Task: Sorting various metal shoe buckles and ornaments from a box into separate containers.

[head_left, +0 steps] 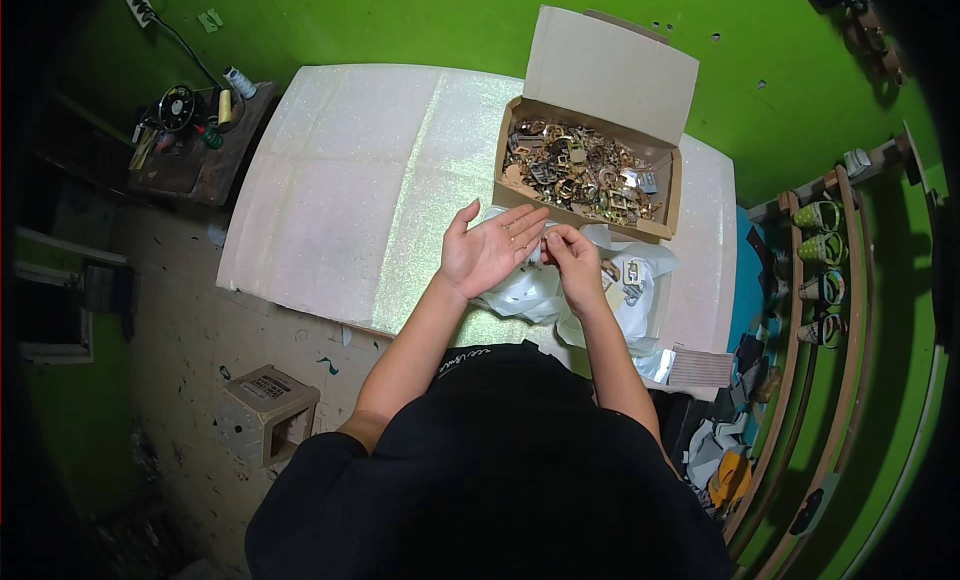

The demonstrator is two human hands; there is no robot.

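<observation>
My left hand (pixel 487 254) is turned palm up, fingers stretched out, above the near side of the table. Against its fingertips, my right hand (pixel 574 264) pinches with thumb and fingers; what sits in the pinch is too small to make out. Below both hands lies a clear plastic bag (pixel 522 298). Right of it, a second tray or box lined with white plastic (pixel 655 267) holds a few metal buckles (pixel 631 273). Beyond my hands stands an open cardboard box (pixel 584 212), heaped with gold and silver buckles (pixel 585 170), its lid raised.
The table (pixel 320 180) has a pale glittery cover. A striped flat piece (pixel 700 368) lies at its right front corner. Fabric scraps (pixel 728 450) and a sandal rack (pixel 795 380) stand right. At left are a small bench (pixel 190 165) with thread spools and a low stool (pixel 268 412).
</observation>
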